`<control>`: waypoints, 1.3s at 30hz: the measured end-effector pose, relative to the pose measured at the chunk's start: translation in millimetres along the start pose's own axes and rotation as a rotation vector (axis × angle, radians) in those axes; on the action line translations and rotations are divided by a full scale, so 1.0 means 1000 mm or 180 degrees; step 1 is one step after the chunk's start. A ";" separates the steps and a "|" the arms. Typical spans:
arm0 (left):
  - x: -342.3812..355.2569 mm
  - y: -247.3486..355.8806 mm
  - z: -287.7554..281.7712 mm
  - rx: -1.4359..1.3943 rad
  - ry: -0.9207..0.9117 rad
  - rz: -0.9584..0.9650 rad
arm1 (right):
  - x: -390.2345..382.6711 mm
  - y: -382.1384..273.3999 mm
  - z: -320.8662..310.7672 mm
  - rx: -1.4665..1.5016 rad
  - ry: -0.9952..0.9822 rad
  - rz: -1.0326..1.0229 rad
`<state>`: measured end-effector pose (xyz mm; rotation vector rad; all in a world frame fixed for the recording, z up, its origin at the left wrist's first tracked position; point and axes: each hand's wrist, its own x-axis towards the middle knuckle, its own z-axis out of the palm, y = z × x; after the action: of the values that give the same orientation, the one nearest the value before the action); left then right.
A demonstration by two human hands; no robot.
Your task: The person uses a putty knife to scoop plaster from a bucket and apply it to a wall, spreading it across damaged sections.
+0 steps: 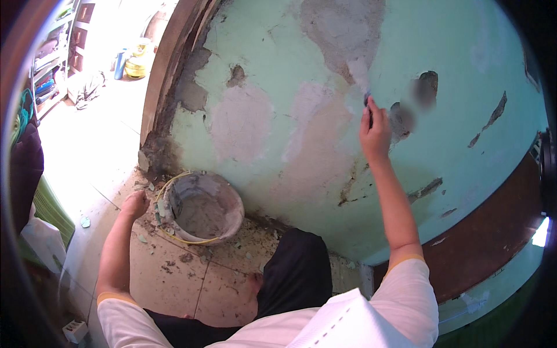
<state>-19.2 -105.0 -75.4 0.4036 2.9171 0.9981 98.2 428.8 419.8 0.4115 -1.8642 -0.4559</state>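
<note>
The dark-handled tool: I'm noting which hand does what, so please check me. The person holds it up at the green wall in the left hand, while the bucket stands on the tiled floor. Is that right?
Not quite: the head view shows the dark-handled tool in the right hand. It is held up at the green wall, while the bucket stands on the tiled floor.

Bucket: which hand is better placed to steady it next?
Likely the left hand: it is beside the bucket, while the right hand is up at the wall, gripping a dark-handled tool.
</note>
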 end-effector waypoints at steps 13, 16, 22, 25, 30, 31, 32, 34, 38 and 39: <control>0.012 -0.007 -0.002 0.0168 0.0002 -0.0015 | 0.005 -0.032 0.037 -0.0116 -0.0486 0.0314; 0.025 -0.023 0.020 0.0283 -0.0139 0.0008 | -0.056 -0.073 0.017 0.0629 -0.0818 0.0391; 0.010 0.005 -0.017 0.0471 -0.0281 -0.0074 | -0.092 -0.208 0.042 0.2491 -0.3848 0.1321; 0.017 0.020 -0.032 0.0482 -0.0305 -0.0046 | -0.142 -0.256 0.103 0.2445 -0.4294 0.0730; 0.023 0.027 -0.027 0.0515 -0.0347 -0.0021 | -0.193 -0.340 0.166 0.1734 -0.4805 -0.0248; 0.023 0.029 -0.028 0.0548 -0.0383 -0.0047 | -0.199 -0.351 0.171 0.1799 -0.4750 -0.0326; 0.022 0.029 -0.025 0.0570 -0.0424 -0.0069 | -0.203 -0.360 0.173 0.1855 -0.4704 -0.0402; 0.021 0.028 -0.022 0.0613 -0.0518 -0.0108 | -0.210 -0.377 0.178 0.1973 -0.4601 -0.0595; 0.018 0.027 -0.013 0.0604 -0.0445 -0.0040 | -0.219 -0.409 0.183 0.2109 -0.4260 -0.0780; 0.017 0.025 -0.011 0.0589 -0.0371 0.0010 | -0.217 -0.415 0.182 0.2167 -0.4312 -0.0821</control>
<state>-31.0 -87.7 -50.5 0.4567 2.9119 0.6813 21.0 196.0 -19.0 0.9480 -3.3228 -0.2361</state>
